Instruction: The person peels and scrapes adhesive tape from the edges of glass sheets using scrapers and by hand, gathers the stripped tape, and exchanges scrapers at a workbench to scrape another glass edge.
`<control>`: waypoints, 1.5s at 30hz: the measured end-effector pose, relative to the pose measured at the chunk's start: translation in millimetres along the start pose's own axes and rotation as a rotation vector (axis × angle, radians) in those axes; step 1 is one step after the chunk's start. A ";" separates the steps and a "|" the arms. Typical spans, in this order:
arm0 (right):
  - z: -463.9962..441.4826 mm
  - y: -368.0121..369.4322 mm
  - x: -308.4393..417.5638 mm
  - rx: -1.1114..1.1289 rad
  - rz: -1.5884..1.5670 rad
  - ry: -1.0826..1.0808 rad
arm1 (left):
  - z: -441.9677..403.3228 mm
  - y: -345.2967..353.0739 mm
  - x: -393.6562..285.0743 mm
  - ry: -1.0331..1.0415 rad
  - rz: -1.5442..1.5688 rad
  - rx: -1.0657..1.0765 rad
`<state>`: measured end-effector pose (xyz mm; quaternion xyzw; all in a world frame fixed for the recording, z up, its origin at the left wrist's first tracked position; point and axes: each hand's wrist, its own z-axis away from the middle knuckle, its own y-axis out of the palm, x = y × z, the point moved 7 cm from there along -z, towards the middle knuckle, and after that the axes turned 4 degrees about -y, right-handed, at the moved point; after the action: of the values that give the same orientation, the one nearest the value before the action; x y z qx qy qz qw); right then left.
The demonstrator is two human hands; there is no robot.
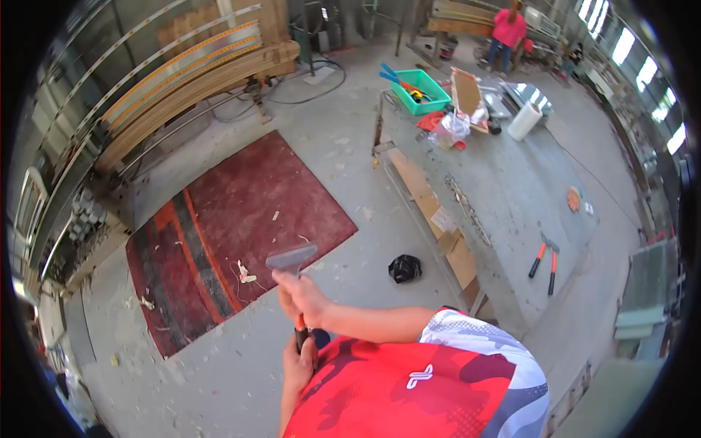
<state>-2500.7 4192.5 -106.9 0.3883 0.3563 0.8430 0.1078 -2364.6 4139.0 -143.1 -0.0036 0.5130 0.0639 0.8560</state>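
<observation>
My left hand (299,359) is wrapped round the black and orange handle (301,333) of a tool, close to my body. Just above it, my right hand (303,298) is closed at the upper part of the same tool, and its fingers hide most of the shaft there. Past my right fingertips is a wide grey tool head (292,257), blurred, over the edge of a dark red carpet (255,197). The exact shape of the head cannot be made out.
A grey worktable (511,212) at the right bears a green bin (420,91), a white roll (525,120) and tools with orange and black handles (545,264). A black bag (404,269) lies on the floor. Another person (507,29) stands far back. Long boards (197,80) are at upper left.
</observation>
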 end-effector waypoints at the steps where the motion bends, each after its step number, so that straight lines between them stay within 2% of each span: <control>1: -16.9 -2.9 8.7 -0.020 -0.039 -0.034 | -20.0 -9.1 -12.5 -0.030 -0.031 0.043; 4: -48.7 -7.0 46.6 -0.039 -0.182 -0.184 | -77.0 -25.5 -42.0 -0.019 -0.187 0.172; 5: -50.7 -11.1 63.1 -0.092 -0.175 -0.242 | -95.6 -32.2 -56.5 0.165 -0.410 0.117; 6: -53.1 -17.9 72.0 -0.156 -0.174 -0.294 | -107.1 -36.7 -62.3 0.161 -0.424 0.141; 8: -54.3 -32.6 94.2 -0.296 -0.183 -0.414 | -126.4 -23.0 -110.0 0.305 -0.700 0.097; 9: -59.3 -45.8 97.4 -0.315 -0.274 -0.444 | -136.7 -15.0 -130.0 0.371 -0.736 0.086; 12: -74.1 -85.9 117.8 -0.329 -0.412 -0.468 | -194.1 9.1 -134.8 0.356 -0.952 0.237; 14: -90.5 -100.1 149.7 -0.208 -0.440 -0.533 | -240.1 32.7 -135.5 0.309 -0.953 0.309; 17: -120.8 -139.7 199.9 -0.195 -0.428 -0.562 | -304.9 80.5 -149.7 0.236 -0.926 0.382; 20: -144.7 -194.6 266.2 -0.164 -0.457 -0.570 | -368.9 145.0 -164.1 0.205 -0.812 0.509; 21: -149.1 -210.9 293.4 -0.097 -0.472 -0.585 | -388.0 168.2 -172.6 0.200 -0.817 0.515; 23: -146.4 -235.7 348.6 0.018 -0.424 -0.640 | -415.1 226.8 -195.1 0.146 -0.748 0.658; 26: -135.4 -283.6 419.3 -0.113 -0.302 -0.720 | -456.5 297.7 -213.8 0.107 -0.629 0.793; 28: -121.8 -326.2 456.6 -0.295 -0.336 -0.834 | -489.5 327.9 -219.8 0.084 -0.652 0.825; 30: -96.7 -366.2 488.3 -0.405 -0.333 -0.953 | -521.9 358.9 -243.4 0.297 -0.559 0.772; 33: -50.1 -438.3 504.5 -0.735 -0.283 -1.060 | -599.4 387.2 -236.2 0.249 -0.637 0.672; 34: -35.9 -464.0 500.1 -0.883 -0.312 -1.049 | -619.7 398.7 -247.1 0.132 -0.572 0.638; 35: -21.0 -490.3 488.7 -1.058 -0.365 -1.025 | -647.7 410.0 -251.7 0.182 -0.620 0.615; 39: 26.4 -575.1 416.4 -1.681 -0.294 -0.733 | -777.3 486.4 -316.2 0.418 -0.738 0.511; 40: 30.9 -586.2 400.5 -1.768 -0.293 -0.699 | -817.7 515.1 -341.1 0.466 -0.728 0.480; 43: 27.8 -584.7 347.2 -2.083 -0.402 -0.486 | -914.4 632.8 -425.0 0.618 -0.754 0.489; 45: 10.7 -580.0 290.8 -2.277 -0.457 -0.260 | -978.4 724.6 -456.8 0.799 -0.831 0.561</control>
<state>-2744.3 4750.6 -331.1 0.0774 -0.5573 0.5905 0.5786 -3518.0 4739.1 -162.1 -0.0016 0.7455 -0.4161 0.5207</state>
